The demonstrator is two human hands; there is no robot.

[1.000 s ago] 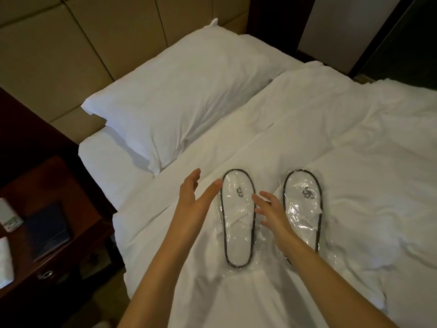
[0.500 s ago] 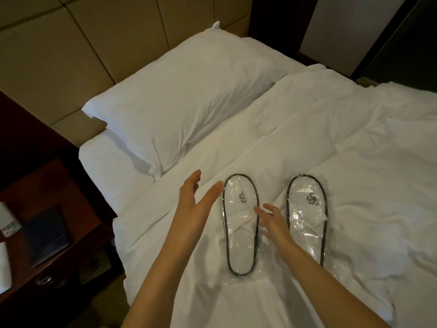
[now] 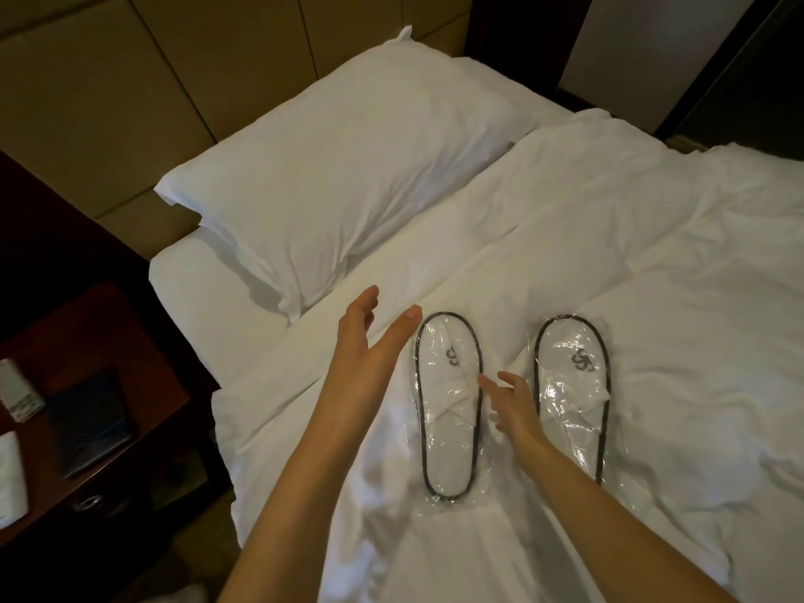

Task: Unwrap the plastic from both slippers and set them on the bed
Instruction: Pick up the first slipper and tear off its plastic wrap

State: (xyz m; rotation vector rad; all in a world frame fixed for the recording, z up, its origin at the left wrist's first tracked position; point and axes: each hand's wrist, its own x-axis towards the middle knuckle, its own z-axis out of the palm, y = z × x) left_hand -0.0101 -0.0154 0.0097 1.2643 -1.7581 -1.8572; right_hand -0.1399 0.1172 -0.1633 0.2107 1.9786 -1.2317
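While you reach, slippers: left slipper [image 3: 450,433] and right slipper [image 3: 573,385] lie wrapped on bed [image 3: 661,272].
Left hand [image 3: 370,354]: empty, fingers straight, beside left slipper.
Right hand [image 3: 513,406]: empty, fingers loose, between slippers.

A plump white pillow [image 3: 348,176] lies creased below tan padded wall panels [image 3: 108,80], one corner poking up at its far end. To the left stands a dark reddish wooden nightstand [image 3: 143,372] with a metal drawer handle [image 3: 89,501] on its front. On it lie a dark booklet [image 3: 89,422] and, at the frame's left edge, two pale items [image 3: 17,393], too blurred to identify.
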